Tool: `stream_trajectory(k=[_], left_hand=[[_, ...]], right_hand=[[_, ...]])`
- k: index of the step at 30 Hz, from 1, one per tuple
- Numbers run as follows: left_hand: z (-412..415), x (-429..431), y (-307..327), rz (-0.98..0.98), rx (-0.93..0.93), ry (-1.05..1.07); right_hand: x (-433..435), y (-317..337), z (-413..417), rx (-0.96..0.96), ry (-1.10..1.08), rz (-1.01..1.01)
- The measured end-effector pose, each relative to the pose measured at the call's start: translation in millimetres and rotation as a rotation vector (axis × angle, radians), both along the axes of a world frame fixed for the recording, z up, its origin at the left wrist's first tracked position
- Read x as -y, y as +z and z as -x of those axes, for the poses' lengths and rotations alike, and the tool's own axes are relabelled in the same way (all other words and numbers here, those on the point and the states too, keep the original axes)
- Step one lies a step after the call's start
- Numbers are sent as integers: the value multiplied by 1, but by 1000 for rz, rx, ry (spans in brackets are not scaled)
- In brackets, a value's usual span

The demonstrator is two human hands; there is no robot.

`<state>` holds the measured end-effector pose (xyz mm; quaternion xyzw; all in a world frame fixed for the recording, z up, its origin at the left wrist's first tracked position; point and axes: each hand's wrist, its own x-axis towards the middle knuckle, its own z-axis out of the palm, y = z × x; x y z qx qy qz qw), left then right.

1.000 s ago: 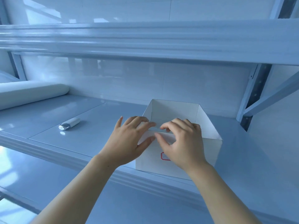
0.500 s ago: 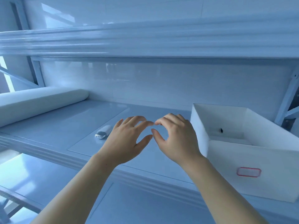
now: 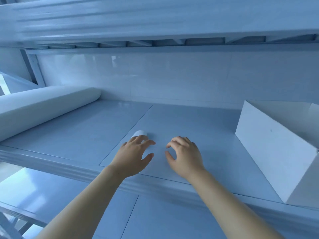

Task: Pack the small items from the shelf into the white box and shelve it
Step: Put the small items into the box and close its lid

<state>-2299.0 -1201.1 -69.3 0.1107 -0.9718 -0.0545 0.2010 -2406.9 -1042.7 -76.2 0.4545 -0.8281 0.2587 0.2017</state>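
Both hands reach over the shelf [image 3: 181, 121] edge. Left hand [image 3: 133, 155], fingers spread and empty, hovers above a small white item [image 3: 139, 133], partly hiding it. Right hand [image 3: 185, 156], fingers loosely curled, holds nothing. White box [image 3: 269, 145] stands right; a white roll [image 3: 43, 107] lies far left.

A pale metal shelf [image 3: 77, 135] under another tier [image 3: 155, 19], glossy white wall [image 3: 155, 76] behind, lit cool blue.

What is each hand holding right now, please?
Left hand: open, holding nothing, fingers over the small white item.
Right hand: open, fingers curled, holding nothing.
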Motion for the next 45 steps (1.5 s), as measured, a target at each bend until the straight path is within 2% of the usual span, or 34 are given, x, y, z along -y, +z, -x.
stream_trajectory(k=[3,8,13,18,23,27,32,37,41,45], left_hand=[[12,13,-13,0,-3,21],[30,29,-22,-163,-15,65],[45,35,-17,-203,-15,110],[55,24,-9,-122,-85,93],[61,-28,5,-152,-195,35],[67,-81,25,-155,-272,-81],[72,-158,76,-107,-450,-248],[78,-252,126,-82,-586,-388],[85,-313,134,-96,-594,-440],[98,-350,123,-110,-500,-408]], right_hand=[[7,-9,7,30,-31,-78],[11,-20,15,181,-63,-203],[9,-19,15,194,-63,-204],[-2,-19,14,206,-46,-156],[-39,-8,15,148,-97,-134],[-86,34,16,-1,-158,36],[-152,90,8,-156,-162,157],[-248,110,15,-191,-267,176],[-317,99,26,-155,-323,125],[-360,87,41,-127,-327,96]])
